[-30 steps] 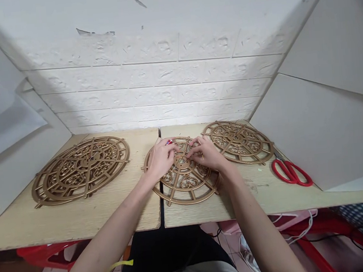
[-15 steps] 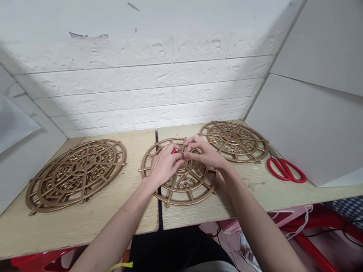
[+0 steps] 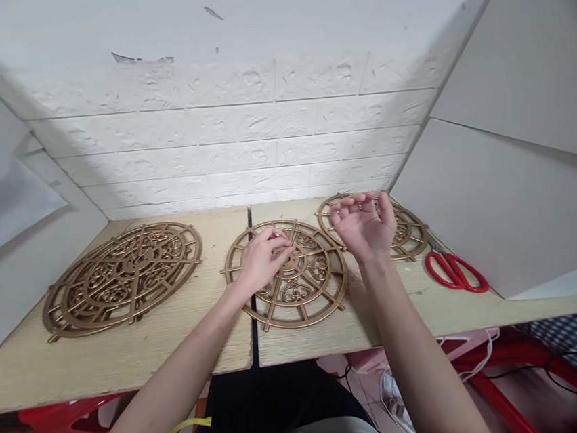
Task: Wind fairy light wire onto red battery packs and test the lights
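Observation:
A round gold openwork panel with scrollwork and spokes lies flat in the middle. My left hand rests over its left-centre part, thumb and fingertips pinched together. From the pinch a thin dark wire sticks up near the panel's hub. A small red and silver item shows at the left fingers; its kind is unclear. My right hand is raised to the right of this panel, palm showing and fingers apart, holding nothing. Behind it a second gold openwork panel is partly hidden.
At the left lies a stack of similar gold panels, with thin wire at its centre. Red-handled scissors lie at the right near a white board. A gap splits the wooden table. A white brick-pattern wall stands behind.
My right hand has left the panel's centre, moving right and up and opening with the palm turned up. My left hand stays at the panel; the wire is now visible.

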`<state>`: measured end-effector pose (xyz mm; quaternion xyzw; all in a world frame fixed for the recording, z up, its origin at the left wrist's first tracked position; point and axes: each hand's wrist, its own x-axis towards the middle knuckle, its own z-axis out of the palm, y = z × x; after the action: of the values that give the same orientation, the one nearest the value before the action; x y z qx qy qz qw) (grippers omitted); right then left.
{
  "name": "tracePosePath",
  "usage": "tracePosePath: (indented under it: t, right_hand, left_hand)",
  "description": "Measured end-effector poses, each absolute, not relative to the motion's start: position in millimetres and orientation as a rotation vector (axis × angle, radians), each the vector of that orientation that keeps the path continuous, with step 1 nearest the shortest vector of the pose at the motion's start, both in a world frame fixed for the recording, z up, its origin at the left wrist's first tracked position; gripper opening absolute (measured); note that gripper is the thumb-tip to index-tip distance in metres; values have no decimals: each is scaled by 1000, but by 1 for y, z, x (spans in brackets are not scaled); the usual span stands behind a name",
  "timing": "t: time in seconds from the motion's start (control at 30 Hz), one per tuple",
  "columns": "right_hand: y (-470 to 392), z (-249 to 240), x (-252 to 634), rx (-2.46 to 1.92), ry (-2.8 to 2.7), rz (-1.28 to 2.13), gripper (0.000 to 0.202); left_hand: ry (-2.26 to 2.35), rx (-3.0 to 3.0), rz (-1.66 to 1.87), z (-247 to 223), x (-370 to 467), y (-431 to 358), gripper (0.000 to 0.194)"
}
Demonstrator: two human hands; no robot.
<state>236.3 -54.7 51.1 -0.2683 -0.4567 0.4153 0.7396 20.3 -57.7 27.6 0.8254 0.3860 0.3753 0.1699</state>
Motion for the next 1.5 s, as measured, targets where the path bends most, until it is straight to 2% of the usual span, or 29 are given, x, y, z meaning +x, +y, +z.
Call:
tracePosePath:
  t: [0.13,0.27,0.4,0.8,1.1,1.5]
  right_hand:
    - [-51,45,227,-726,-1063,984,18]
    - [-53,40,209,-917,-1405,1066,26]
    - [-56,39,200,-919,-1559,1133,28]
    - [-59,41,188,-819,-1458,1156,19]
    - [-61,42,185,-677,-1218,1420,19]
    - [-61,43,182,-664,-1110,1407,21]
  left_hand:
    - [1115,2196,1183,28,21,-57,23]
    - [1121,2131,1232,27,22,-55,24]
    - [1141,2159,1188,25,23,-54,25]
    - [1081,2226,1133,25,24,-57,25]
    - [1083,2374,1061,26,24,-62,25]
    - [1014,2318,1181,30,24,-65,24]
